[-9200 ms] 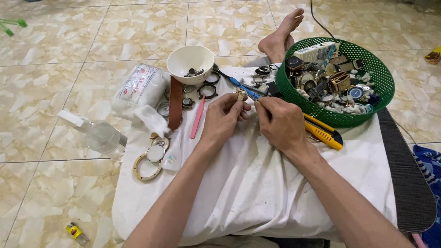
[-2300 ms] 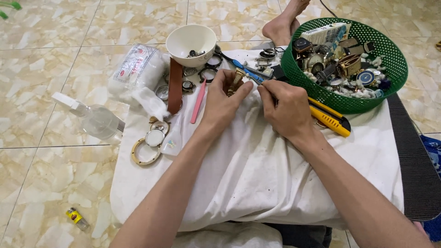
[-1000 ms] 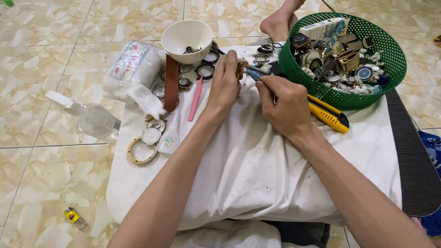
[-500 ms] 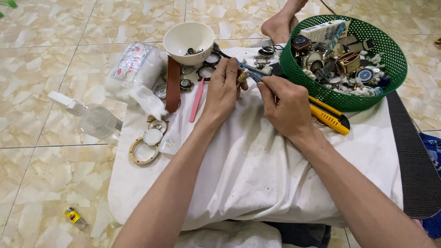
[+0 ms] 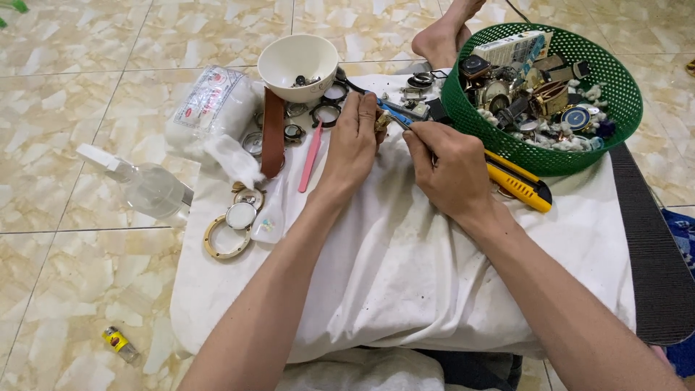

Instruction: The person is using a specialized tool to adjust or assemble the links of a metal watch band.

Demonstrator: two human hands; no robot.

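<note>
Gripping the small gold part (image 5: pixel 381 121) as before, left hand (image 5: pixel 352 145); right hand (image 5: pixel 450 168) still pinches blue tool (image 5: pixel 395 114).

Spread over the floor (image 5: pixel 87 94), a cloth (image 5: pixel 405 275), with both hands meeting near its far edge: left hand (image 5: pixel 352 145) just left of right hand (image 5: pixel 450 170), a small watch part (image 5: pixel 381 121) and a thin tool (image 5: pixel 394 114) between them. Left of the hands, a file (image 5: pixel 310 156), a strap (image 5: pixel 273 142), a bowl (image 5: pixel 297 64) behind these, watch rings (image 5: pixel 229 228) nearer, and a spray bottle (image 5: pixel 145 185) off the cloth's left edge. Right of the hands, a utility knife (image 5: pixel 517 182) before a basket (image 5: pixel 550 156) holding watch pieces, a bare foot (image 5: pixel 441 32) behind.
</note>
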